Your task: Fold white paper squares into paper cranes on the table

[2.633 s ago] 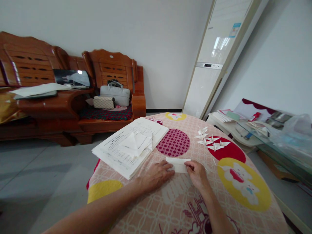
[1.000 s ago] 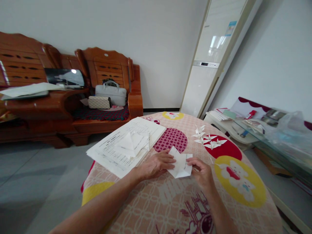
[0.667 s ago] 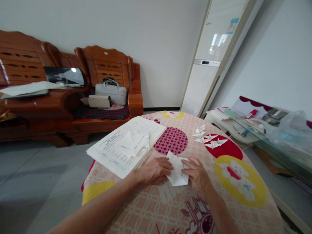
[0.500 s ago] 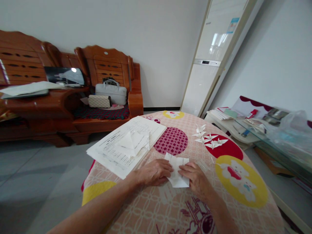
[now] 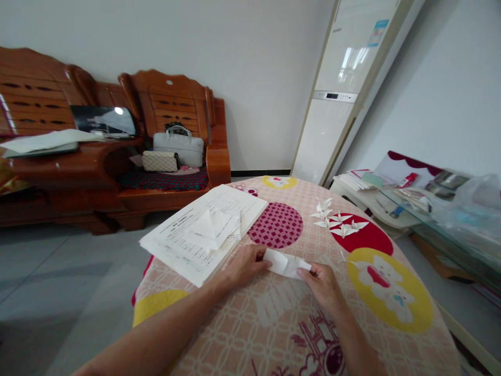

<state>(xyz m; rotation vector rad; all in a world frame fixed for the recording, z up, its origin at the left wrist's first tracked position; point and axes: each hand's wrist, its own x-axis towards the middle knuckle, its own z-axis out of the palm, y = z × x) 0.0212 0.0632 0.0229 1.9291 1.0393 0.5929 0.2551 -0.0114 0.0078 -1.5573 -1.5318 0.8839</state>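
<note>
A small white sheet of paper (image 5: 285, 262), partly folded, lies between my hands on the round table with the patterned pink cloth (image 5: 282, 324). My left hand (image 5: 246, 263) pinches its left end with closed fingers. My right hand (image 5: 325, 286) grips its right end, thumb on top. Several finished white paper cranes (image 5: 337, 221) lie farther back on a red circle of the cloth.
A stack of printed sheets with folded papers on top (image 5: 207, 230) lies at the table's left edge. Wooden sofa chairs with bags (image 5: 180, 149) stand behind. A tall white air conditioner (image 5: 344, 94) stands in the corner. A glass side table with clutter (image 5: 422, 203) is on the right.
The paper went from a flat strip to being lifted, turned and folded; now it lies stretched low between both hands, which have moved apart to its ends.
</note>
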